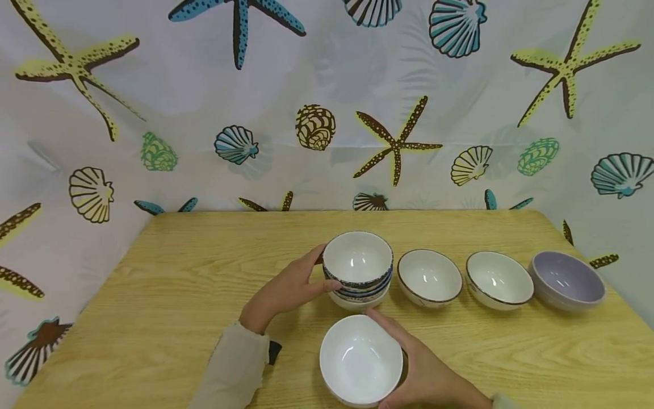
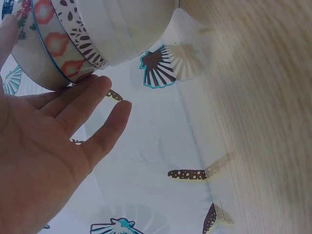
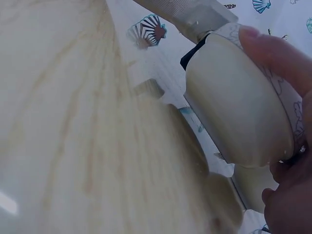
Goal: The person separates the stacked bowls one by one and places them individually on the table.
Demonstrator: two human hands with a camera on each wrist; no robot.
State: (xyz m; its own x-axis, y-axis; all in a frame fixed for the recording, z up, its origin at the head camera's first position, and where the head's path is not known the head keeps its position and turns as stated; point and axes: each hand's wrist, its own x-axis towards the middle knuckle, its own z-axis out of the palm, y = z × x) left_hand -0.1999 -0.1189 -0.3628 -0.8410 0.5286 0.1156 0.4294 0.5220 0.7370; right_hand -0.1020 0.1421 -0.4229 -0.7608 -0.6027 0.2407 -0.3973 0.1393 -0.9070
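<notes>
A stack of several patterned bowls stands mid-table, a dark-speckled rim on top. My left hand holds it from the left, thumb at the near side; in the left wrist view, the fingers lie against bowls with red and brown bands. Nearer to me, my right hand grips a white bowl by its right side, thumb near and fingers on the far side. The right wrist view shows this bowl's pale outer wall and a grey line pattern near its rim.
Right of the stack, two white bowls with dark rims and a purple bowl stand in a row on the wooden table. A cloth with shells and starfish hangs behind the table.
</notes>
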